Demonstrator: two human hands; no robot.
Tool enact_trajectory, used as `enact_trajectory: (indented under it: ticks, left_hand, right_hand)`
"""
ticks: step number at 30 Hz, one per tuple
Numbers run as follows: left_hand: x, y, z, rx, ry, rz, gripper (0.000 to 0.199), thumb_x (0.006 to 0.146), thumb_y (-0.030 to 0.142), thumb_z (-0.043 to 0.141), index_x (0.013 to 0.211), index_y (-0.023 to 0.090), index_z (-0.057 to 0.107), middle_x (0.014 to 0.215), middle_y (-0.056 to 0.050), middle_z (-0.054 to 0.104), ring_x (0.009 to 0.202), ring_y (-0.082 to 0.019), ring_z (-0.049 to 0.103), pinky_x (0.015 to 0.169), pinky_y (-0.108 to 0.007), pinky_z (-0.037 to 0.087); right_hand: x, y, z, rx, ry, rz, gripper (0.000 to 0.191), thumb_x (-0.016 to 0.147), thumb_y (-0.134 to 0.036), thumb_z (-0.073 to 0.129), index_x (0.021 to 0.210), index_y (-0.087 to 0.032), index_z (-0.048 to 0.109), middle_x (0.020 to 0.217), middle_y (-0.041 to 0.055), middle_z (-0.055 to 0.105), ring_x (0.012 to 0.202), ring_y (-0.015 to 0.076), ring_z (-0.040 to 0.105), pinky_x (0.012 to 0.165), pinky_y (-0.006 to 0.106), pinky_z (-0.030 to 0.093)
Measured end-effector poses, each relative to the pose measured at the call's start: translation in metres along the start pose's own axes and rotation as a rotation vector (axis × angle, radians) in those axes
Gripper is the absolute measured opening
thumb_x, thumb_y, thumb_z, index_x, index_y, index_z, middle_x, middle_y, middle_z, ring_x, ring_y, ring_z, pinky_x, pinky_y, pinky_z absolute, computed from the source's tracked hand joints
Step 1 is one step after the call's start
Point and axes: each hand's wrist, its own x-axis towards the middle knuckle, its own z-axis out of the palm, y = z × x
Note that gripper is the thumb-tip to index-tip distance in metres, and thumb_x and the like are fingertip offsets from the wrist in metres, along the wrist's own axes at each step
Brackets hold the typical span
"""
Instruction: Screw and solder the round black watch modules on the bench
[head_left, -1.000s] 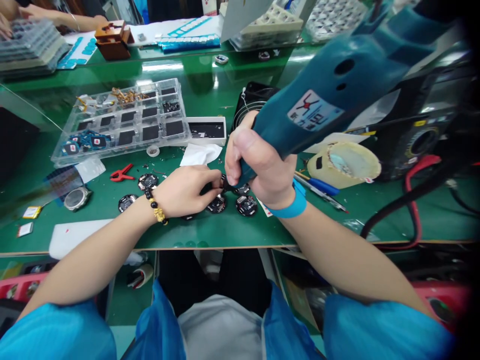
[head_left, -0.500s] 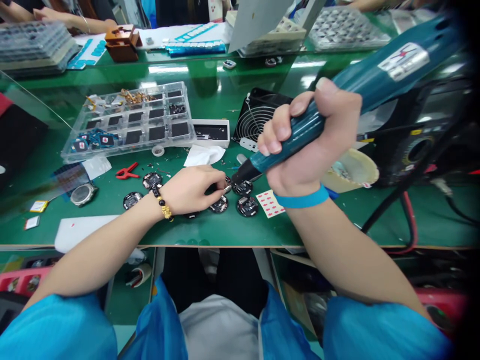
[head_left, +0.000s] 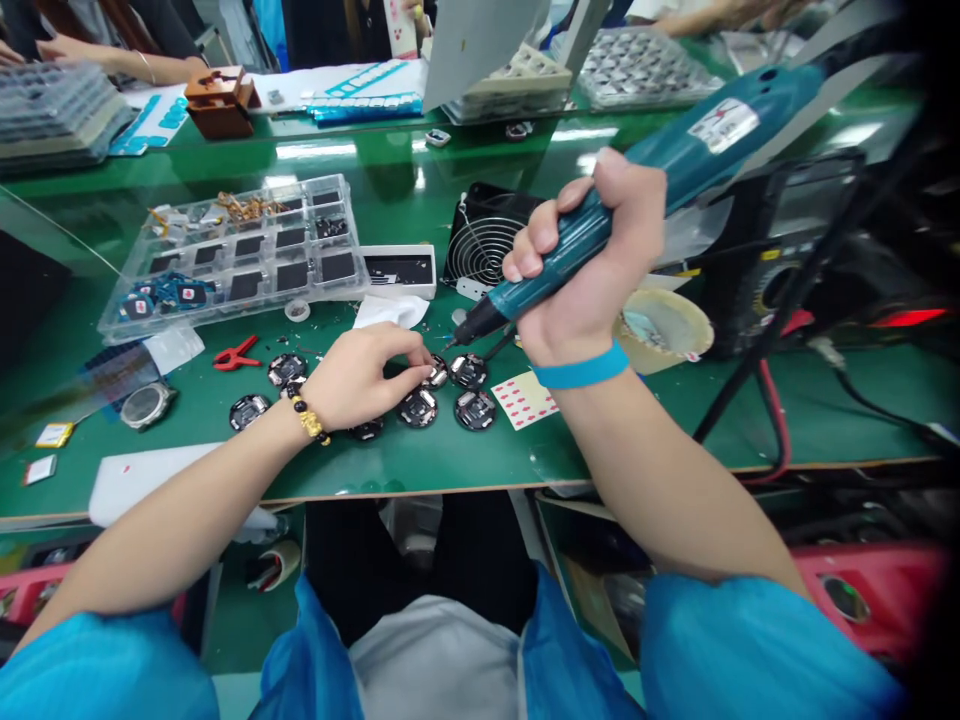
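My right hand [head_left: 592, 250] is wrapped round a teal electric screwdriver [head_left: 660, 160], which slants down to the left. Its dark nose and thin bit end just above and behind a small cluster of round black circuit modules. My left hand [head_left: 364, 375], with a beaded bracelet on the wrist, has thumb and forefinger at the edge of one round circuit module [head_left: 436, 372]. Beside that one lie another module [head_left: 469, 371], one nearer the table edge [head_left: 475, 409] and one below my fingers [head_left: 417, 407]. My left palm and wrist partly cover others.
Behind my left hand stands a clear compartment box [head_left: 240, 255] of small parts. A black fan [head_left: 484, 240], a white tray [head_left: 405, 270] and a cream tub [head_left: 667, 325] sit farther back. A red clamp [head_left: 237, 353] and a sticker sheet [head_left: 523, 400] flank the modules. Co-workers' arms show across the bench.
The screwdriver's tip has lifted slightly up and away from the modules by my left fingers. My left hand stays at the modules, and the whole view has shifted a little.
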Motion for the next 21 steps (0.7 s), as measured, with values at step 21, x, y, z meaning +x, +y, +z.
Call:
enact_trajectory:
  ticks: [21]
  left_hand:
    - [-0.001,-0.001,0.001,0.121,-0.125,0.044,0.011,0.093,0.021,0.060,0.084,0.021,0.066,0.099,-0.002,0.078,0.102,-0.023,0.068,0.090,-0.037,0.054]
  right_hand:
    - [-0.015,0.011,0.007,-0.184,-0.165,0.058,0.052,0.085,-0.062,0.076,0.060,-0.023,0.051,0.052,-0.0032,0.047,0.041,0.0132,0.040,0.041,0.031,0.032]
